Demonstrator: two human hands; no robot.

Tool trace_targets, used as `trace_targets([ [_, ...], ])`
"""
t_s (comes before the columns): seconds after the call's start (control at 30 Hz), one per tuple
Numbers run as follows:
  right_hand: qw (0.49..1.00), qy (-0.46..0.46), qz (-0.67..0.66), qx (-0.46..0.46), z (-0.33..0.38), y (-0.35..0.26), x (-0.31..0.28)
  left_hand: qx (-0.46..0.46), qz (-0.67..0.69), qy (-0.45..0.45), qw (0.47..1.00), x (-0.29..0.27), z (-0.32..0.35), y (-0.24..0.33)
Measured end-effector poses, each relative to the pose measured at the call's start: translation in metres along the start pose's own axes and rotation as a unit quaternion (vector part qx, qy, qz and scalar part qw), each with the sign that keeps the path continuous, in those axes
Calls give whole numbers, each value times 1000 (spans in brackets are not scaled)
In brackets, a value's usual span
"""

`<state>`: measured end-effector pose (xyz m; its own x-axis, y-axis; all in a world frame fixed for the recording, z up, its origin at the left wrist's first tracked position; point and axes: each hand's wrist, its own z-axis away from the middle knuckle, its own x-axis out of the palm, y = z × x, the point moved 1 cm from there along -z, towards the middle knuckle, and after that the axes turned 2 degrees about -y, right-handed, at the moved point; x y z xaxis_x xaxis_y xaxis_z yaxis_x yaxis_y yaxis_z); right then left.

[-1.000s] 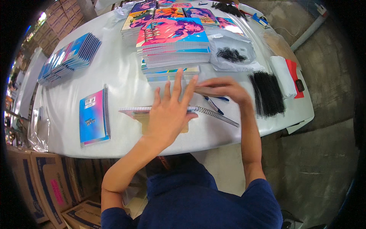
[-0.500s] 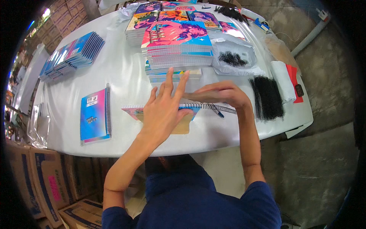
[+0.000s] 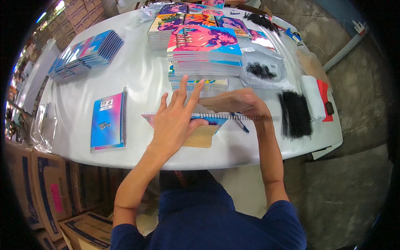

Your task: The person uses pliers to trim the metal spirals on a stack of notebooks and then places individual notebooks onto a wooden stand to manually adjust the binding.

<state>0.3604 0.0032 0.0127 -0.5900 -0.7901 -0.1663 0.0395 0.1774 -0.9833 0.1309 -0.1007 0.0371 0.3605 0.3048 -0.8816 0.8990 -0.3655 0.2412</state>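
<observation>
My left hand grips an unbound notebook standing on edge, thumb on the near side and fingers over the top. A black spiral coil runs along its upper holed edge and sticks out past its right end. My right hand is over the coil, its fingers smeared by motion; whether they pinch the coil is hidden. A tan board shows below the notebook. Close to the right end lies a dark pen. To the left rests a spiral-bound notebook, blue and pink.
Tall stacks of colourful notebooks stand ahead. More bound notebooks are piled at the far left. On the right are a bundle of black coils, a white bag with loose coils and a white roll. Cartons stand lower left.
My right hand keeps moving in a blur over the coil. My left hand still holds the notebook. The whole view has shifted slightly.
</observation>
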Motion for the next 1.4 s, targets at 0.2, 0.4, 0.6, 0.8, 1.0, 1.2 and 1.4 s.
trace_targets([
  [0.2,999,26,-13,32,-6,2,2,-16,8,12,1000,-4,3,-9],
  [0.4,983,-22,162,78,-27,-13,20,-7,-18,21,1000,0,8,-17],
  [0.6,989,13,136,61,-30,-18,19,-28,-3,22,999,-6,10,-23],
  [0.8,990,-17,125,62,-37,-29,37,-49,-13,39,998,-5,12,-29],
  [1.0,994,19,-105,26,-37,-21,32,-36,-18,51,998,-6,16,-35],
  [1.2,999,24,2,26,-44,-6,23,-59,-40,23,997,-13,21,-45],
  [1.4,999,32,-25,19,-59,7,25,-109,209,78,969,-19,28,-61],
])
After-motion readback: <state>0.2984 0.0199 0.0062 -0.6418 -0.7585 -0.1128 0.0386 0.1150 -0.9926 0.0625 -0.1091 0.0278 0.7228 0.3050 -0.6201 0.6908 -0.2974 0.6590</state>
